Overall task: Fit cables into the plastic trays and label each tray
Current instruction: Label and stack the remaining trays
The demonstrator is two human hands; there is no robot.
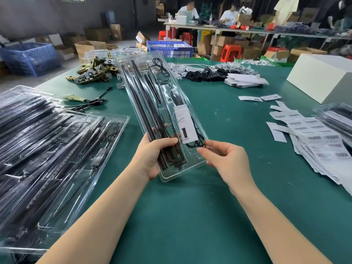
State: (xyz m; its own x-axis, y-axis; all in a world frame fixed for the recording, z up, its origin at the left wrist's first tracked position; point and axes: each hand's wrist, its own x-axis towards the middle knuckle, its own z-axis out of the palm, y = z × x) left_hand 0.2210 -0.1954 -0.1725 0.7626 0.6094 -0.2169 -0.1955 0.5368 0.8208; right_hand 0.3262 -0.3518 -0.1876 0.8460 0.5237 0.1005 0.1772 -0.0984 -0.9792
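Note:
A long clear plastic tray (133, 73) is held above the green table, tilted away from me. Inside it lie black rods (141, 107), a coiled black cable (161, 68) at the far end and a white card (185, 123) printed with a large "1". My left hand (152, 157) grips the tray's near left side, fingers wrapped over the rods. At the near right edge, my right hand (224, 159) pinches the tray beside a loop of black cable (197, 142).
Filled clear trays (47, 149) are stacked at the left. Barcode labels (314, 141) are spread at the right, near a white box (322, 77). Brass hardware (93, 71), loose cables (89, 103) and black parts (207, 74) lie farther back. People work at a distant table.

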